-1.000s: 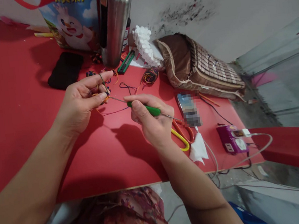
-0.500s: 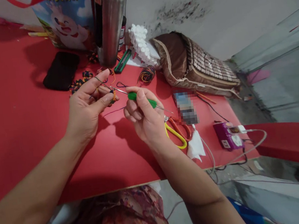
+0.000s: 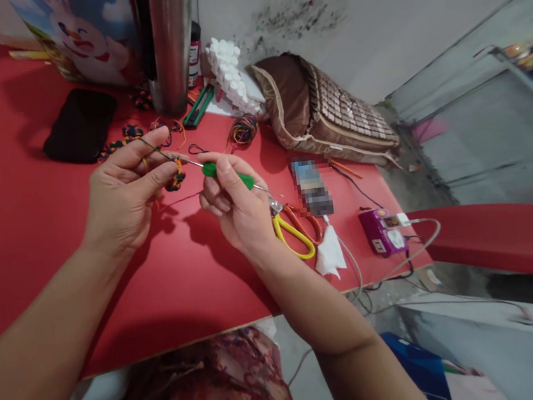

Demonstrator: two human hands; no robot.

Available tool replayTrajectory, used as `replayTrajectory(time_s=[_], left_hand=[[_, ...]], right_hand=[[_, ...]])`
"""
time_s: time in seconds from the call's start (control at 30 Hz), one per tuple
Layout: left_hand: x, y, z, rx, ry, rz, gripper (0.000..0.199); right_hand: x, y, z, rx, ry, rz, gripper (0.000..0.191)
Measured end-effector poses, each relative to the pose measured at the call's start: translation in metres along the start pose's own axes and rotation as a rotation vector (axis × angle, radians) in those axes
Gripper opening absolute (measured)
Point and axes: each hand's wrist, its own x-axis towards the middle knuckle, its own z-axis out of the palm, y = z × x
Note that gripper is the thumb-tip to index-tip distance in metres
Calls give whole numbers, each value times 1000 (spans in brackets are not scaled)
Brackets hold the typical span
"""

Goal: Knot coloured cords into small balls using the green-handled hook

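Observation:
Between thumb and fingers, my left hand (image 3: 125, 190) pinches a small crocheted piece (image 3: 176, 174) of orange and dark yarn. A dark green strand runs taut over its raised index finger. My right hand (image 3: 241, 206) grips a crochet hook (image 3: 229, 175) by its green handle. The hook's metal tip meets the yarn beside my left thumb; the exact stitch is too small to make out. A purple strand trails below the piece across the red table. Behind my hands lies a small wound bundle of multicoloured yarn (image 3: 242, 130).
Scissors (image 3: 294, 232) with yellow and orange handles lie right of my right hand, near a phone (image 3: 312, 186) and a purple power adapter (image 3: 382, 232). A steel flask (image 3: 173, 50), green cutter (image 3: 199, 106), black pouch (image 3: 80, 126) and brown cushion (image 3: 328, 106) stand or lie farther back.
The whole view has shifted, so the table things appear farther left. The crocheted piece is turned slightly and shows more below my left thumb. Both hands keep their holds.

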Motion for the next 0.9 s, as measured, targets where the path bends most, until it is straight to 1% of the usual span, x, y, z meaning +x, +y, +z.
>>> replayTrajectory(time_s=[0.07, 0.17, 0.33, 0.4, 0.47, 0.57, 0.63, 0.67, 0.77, 0.83, 0.9], left_hand=[[0, 1, 0, -4, -4, -11, 49], [1, 3, 2, -23, -1, 8, 50], [0, 5, 7, -23, 15, 44, 51], [-1, 7, 8, -32, 21, 33, 51], [-2, 9, 7, -57, 21, -16, 50], [-1, 10, 5, -65, 46, -74, 39], [0, 9, 3, -48, 61, -64, 34], [1, 7, 2, -38, 58, -49, 36], [3, 2, -1, -4, 15, 2, 49], [3, 0, -2, 13, 4, 19, 51], [1, 1, -1, 19, 11, 3, 49]], right_hand=[[0, 0, 1, 22, -17, -11, 31], [-2, 1, 3, 88, -32, 2, 23], [-4, -1, 6, 116, -10, 20, 17], [-5, -2, 7, 123, 5, 23, 15], [-5, -4, 8, 140, 19, 35, 14], [-5, -7, 9, 172, 37, 43, 14], [-5, -7, 10, 175, 39, 41, 16], [-6, -7, 10, 166, 37, 39, 17], [-5, -5, 10, 114, 44, 41, 22], [-4, -3, 9, 94, 49, 50, 28], [-2, -1, 8, 103, 37, 54, 34]])
